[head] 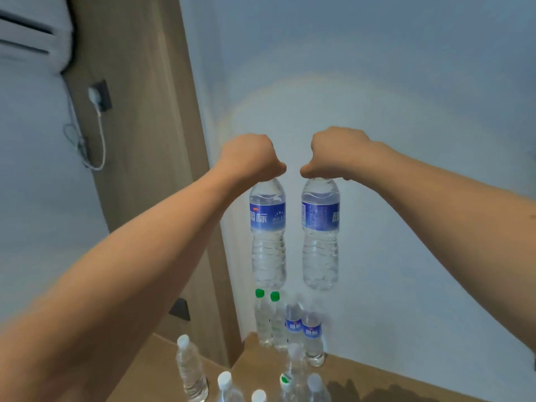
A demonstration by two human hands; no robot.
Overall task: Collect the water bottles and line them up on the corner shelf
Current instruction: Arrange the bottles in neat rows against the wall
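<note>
Hands (250, 158) (336, 153) gripping 2 hanging bottles (268, 227) (320, 227)

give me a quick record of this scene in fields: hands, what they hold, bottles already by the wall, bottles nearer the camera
left hand: closed over the top of the left blue-label bottle, held up in the air
right hand: closed over the top of the right blue-label bottle, held up in the air
held bottles: upright, side by side, apart
by the wall: two green-cap bottles and two small blue-label bottles standing on the wooden shelf
nearer the camera: several more bottles, mostly white caps
</note>
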